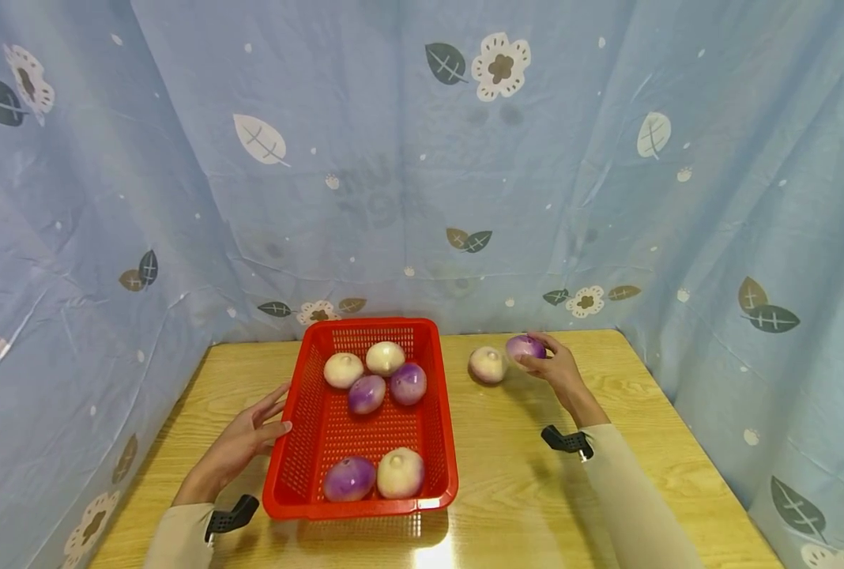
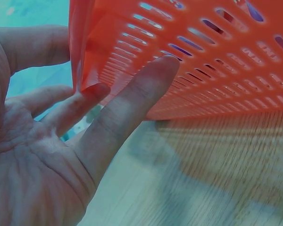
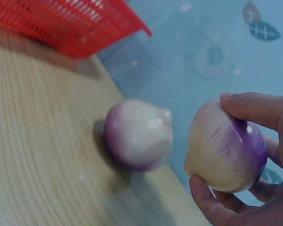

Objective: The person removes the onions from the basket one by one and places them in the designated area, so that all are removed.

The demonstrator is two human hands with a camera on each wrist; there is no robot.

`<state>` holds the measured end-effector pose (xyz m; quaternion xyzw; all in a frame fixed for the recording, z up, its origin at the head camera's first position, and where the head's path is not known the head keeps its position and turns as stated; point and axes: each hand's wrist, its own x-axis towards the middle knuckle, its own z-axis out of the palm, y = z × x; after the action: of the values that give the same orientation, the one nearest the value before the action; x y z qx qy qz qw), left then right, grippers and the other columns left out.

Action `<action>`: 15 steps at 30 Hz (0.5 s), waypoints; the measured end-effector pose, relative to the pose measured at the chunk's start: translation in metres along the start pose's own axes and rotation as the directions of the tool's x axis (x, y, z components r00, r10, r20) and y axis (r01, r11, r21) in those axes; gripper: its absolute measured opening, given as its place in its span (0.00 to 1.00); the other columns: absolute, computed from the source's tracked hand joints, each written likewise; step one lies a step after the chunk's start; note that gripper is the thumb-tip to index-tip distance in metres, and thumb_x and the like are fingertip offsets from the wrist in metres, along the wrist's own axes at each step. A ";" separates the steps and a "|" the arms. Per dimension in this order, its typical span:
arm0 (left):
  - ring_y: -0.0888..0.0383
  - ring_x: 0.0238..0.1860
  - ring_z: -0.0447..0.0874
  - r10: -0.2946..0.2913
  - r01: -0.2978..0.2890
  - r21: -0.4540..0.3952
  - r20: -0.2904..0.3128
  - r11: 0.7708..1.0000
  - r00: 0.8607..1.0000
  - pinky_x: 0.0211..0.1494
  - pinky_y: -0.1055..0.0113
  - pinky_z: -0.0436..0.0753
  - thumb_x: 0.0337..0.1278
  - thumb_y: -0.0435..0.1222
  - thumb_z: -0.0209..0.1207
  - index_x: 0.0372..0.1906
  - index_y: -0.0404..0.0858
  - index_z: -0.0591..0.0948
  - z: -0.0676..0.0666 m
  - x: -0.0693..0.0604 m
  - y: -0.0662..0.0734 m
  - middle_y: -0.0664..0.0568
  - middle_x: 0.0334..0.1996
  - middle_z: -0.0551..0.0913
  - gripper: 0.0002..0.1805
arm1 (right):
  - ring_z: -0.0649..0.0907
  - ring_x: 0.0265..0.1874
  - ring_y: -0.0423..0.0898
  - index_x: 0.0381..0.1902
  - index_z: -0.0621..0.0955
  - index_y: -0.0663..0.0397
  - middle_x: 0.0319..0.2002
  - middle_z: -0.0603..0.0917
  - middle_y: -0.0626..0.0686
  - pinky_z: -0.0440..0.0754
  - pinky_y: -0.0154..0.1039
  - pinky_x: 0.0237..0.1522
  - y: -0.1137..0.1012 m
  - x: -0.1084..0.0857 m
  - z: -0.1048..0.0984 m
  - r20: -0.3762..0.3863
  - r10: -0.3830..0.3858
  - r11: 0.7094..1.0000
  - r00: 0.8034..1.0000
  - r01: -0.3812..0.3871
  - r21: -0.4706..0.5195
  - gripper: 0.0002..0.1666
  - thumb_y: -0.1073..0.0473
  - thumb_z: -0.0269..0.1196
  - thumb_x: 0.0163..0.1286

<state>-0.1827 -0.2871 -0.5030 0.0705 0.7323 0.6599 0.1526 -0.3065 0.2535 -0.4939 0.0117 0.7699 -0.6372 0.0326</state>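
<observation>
My right hand grips a purple and white onion at the back right of the table; in the right wrist view the thumb and fingers lie round that onion. Just left of it a paler onion rests on the wood. My left hand is at the left side of the red basket, fingers extended and touching its wall. Inside the basket are several onions, white ones and purple ones, in a back group and a front pair.
The wooden table has a blue patterned curtain behind it and at both sides. The basket stands left of the table's middle, its back rim close to the curtain.
</observation>
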 end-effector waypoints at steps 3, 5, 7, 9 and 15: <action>0.48 0.56 0.83 -0.015 0.015 0.008 -0.014 1.000 1.000 0.49 0.51 0.86 0.68 0.34 0.55 0.80 0.50 0.47 0.000 0.000 -0.001 0.34 0.76 0.53 0.42 | 0.70 0.63 0.59 0.74 0.63 0.59 0.74 0.59 0.66 0.82 0.27 0.40 0.004 -0.001 -0.001 -0.017 0.024 1.000 1.000 -0.024 -0.005 0.39 0.64 0.64 0.67; 0.48 0.57 0.82 -0.018 0.018 0.017 -0.016 1.000 1.000 0.50 0.51 0.86 0.68 0.35 0.55 0.80 0.50 0.47 -0.001 0.000 -0.001 0.34 0.76 0.53 0.42 | 0.70 0.62 0.58 0.73 0.64 0.59 0.72 0.60 0.67 0.82 0.27 0.39 0.008 0.002 -0.002 -0.028 0.036 0.999 0.999 -0.036 -0.019 0.40 0.63 0.65 0.66; 0.47 0.57 0.82 -0.018 0.018 0.021 -0.019 1.000 1.000 0.50 0.51 0.86 0.68 0.35 0.55 0.80 0.50 0.47 -0.001 0.000 -0.001 0.34 0.76 0.53 0.42 | 0.71 0.61 0.57 0.73 0.64 0.59 0.71 0.62 0.68 0.81 0.27 0.39 0.012 0.005 -0.003 -0.039 0.041 0.998 0.998 -0.043 -0.045 0.40 0.62 0.66 0.66; 0.46 0.58 0.82 -0.019 0.019 0.020 -0.019 1.000 1.000 0.50 0.51 0.86 0.68 0.35 0.55 0.80 0.50 0.47 -0.001 0.000 -0.001 0.34 0.76 0.53 0.42 | 0.70 0.61 0.58 0.72 0.65 0.58 0.71 0.63 0.68 0.80 0.28 0.39 0.016 0.009 -0.003 -0.049 0.045 0.996 0.998 -0.049 -0.073 0.40 0.61 0.67 0.65; 0.48 0.56 0.83 -0.019 0.020 0.018 -0.019 1.000 1.000 0.50 0.51 0.86 0.68 0.35 0.55 0.80 0.50 0.48 -0.001 0.001 -0.001 0.34 0.76 0.53 0.42 | 0.69 0.65 0.60 0.72 0.66 0.57 0.71 0.64 0.68 0.78 0.42 0.54 0.030 0.019 -0.004 -0.085 0.050 0.983 0.995 -0.064 -0.173 0.40 0.59 0.67 0.64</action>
<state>-0.1843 -0.2881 -0.5040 0.0583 0.7403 0.6524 0.1514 -0.3241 0.2628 -0.5241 0.0563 0.8229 -0.5650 0.0209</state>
